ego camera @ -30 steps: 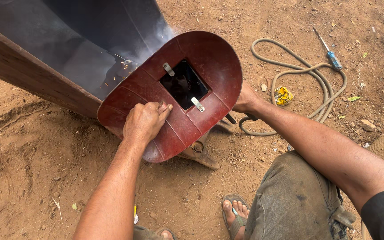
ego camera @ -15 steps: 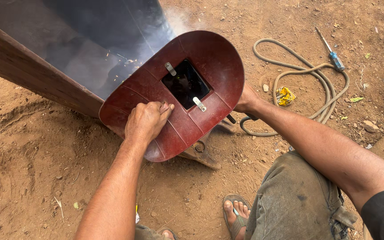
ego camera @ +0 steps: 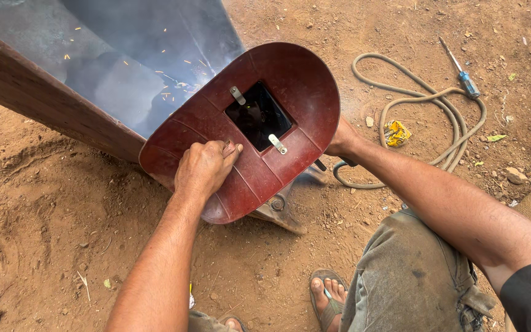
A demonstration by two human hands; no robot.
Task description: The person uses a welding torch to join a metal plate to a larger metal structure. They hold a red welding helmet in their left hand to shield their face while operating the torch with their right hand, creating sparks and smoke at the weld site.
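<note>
Head view: left hand (ego camera: pixel 204 169) fingers curl shut on the welding shield (ego camera: pixel 247 129); right hand (ego camera: pixel 339 140) sits behind its right edge, grip probably hidden.

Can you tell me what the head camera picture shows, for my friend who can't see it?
A person's left hand grips a dark red welding shield held over a big metal sheet, where orange sparks fly. The right hand reaches behind the shield, mostly hidden. On the dirt ground lie a coiled hose and a screwdriver.
</note>
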